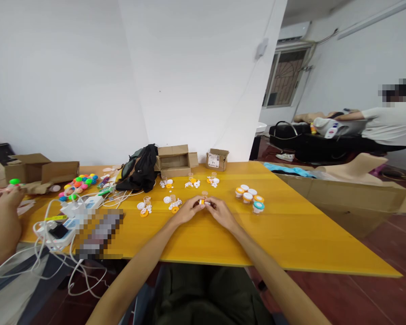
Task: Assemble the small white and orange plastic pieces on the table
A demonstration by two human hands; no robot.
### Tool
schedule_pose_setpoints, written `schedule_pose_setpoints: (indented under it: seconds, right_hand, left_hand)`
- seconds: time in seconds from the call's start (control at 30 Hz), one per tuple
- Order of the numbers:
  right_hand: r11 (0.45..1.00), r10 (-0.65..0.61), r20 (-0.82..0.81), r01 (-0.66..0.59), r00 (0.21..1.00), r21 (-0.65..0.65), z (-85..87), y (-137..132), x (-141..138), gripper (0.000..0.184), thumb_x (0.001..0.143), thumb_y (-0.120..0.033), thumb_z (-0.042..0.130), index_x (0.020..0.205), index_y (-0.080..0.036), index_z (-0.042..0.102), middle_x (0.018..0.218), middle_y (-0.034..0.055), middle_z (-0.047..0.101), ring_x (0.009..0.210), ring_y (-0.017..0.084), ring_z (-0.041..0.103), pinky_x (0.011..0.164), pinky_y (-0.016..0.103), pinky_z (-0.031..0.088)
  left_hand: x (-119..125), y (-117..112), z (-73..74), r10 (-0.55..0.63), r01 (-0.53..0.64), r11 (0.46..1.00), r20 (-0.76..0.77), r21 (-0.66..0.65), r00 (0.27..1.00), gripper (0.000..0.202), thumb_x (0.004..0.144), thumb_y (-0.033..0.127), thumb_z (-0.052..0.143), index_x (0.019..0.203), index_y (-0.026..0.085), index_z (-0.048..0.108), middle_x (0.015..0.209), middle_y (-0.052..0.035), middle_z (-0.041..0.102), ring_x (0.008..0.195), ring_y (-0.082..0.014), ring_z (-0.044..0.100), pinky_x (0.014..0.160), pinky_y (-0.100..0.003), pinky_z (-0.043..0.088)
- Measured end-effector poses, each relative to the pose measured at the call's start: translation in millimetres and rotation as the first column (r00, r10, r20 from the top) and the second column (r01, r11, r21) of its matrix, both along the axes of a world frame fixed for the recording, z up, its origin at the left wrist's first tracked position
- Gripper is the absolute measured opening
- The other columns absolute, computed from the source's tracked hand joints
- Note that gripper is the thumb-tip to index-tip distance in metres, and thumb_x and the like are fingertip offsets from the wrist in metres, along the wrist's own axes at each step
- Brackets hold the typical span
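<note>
Both my hands meet over the middle of the yellow table (291, 234). My left hand (186, 210) and my right hand (220, 212) pinch a small clear jar with an orange and white cap (203, 201) between their fingertips. Several small piles of white pieces, orange lids and tiny clear jars (173, 204) lie just beyond my hands. A cluster of capped jars (249, 197) with orange, white and teal lids stands to the right of my right hand.
Open cardboard boxes (176, 161) and a black bag (140, 169) sit at the table's far edge. Coloured balls (78, 184), cables and a power strip (72, 214) crowd the left. Another person's hands (3, 201) work at far left. A large cardboard sheet (345, 189) lies right.
</note>
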State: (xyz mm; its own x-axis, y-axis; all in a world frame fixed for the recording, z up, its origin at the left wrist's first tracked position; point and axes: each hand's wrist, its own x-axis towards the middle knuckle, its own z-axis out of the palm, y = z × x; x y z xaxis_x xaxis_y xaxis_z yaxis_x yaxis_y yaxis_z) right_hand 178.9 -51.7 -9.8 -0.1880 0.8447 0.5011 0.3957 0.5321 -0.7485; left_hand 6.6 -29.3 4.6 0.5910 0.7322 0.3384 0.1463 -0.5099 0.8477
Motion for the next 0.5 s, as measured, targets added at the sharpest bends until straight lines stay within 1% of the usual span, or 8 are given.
schedule_pose_setpoints:
  seconds: [0.17,0.23,0.37,0.5]
  right_hand:
    - [1.000,0.011,-0.004,-0.011,1.000,0.018,0.2,-0.3,0.3,0.025,0.085,-0.037,0.049,0.078,-0.021,0.067,0.078,0.0040,0.068,0.071,0.021,0.061,0.068,0.032,0.049]
    - [0.999,-0.015,-0.007,0.016,1.000,0.051,0.2,-0.8,0.1,0.026,0.085,-0.037,0.049,0.078,-0.021,0.068,0.076,0.0040,0.068,0.069,0.020,0.061,0.067,0.032,0.049]
    - [0.993,-0.066,-0.045,0.070,0.997,0.099,1.1,-1.7,-1.1,0.026,0.086,-0.037,0.050,0.080,-0.022,0.070,0.075,0.0043,0.069,0.069,0.020,0.062,0.068,0.033,0.049]
    - [0.993,-0.099,-0.122,0.106,0.988,0.052,1.3,-0.5,-1.4,0.025,0.084,-0.039,0.052,0.083,-0.023,0.072,0.082,0.0053,0.074,0.072,0.022,0.064,0.066,0.032,0.050]
  left_hand:
    - [-1.3,1.7,-1.6,-0.005,0.005,1.000,0.015,-0.006,1.000,0.041,0.087,0.050,0.058,0.114,0.021,0.067,0.118,-0.0088,0.067,0.108,-0.0261,0.058,0.100,-0.038,0.041]
    - [-1.6,3.0,-2.5,-0.004,0.004,1.000,0.017,-0.017,1.000,0.042,0.087,0.052,0.057,0.114,0.020,0.067,0.116,-0.0087,0.068,0.105,-0.0256,0.059,0.096,-0.037,0.043]
    - [-1.6,5.5,-4.1,0.002,-0.002,0.999,0.007,-0.050,1.000,0.040,0.088,0.049,0.056,0.114,0.020,0.066,0.107,-0.0074,0.069,0.087,-0.0209,0.059,0.084,-0.034,0.046]
    - [-1.3,6.9,-5.2,0.074,-0.074,0.997,0.034,-0.010,0.997,0.030,0.085,0.038,0.061,0.109,0.020,0.065,0.099,-0.0040,0.068,0.086,-0.0185,0.058,0.085,-0.032,0.045]
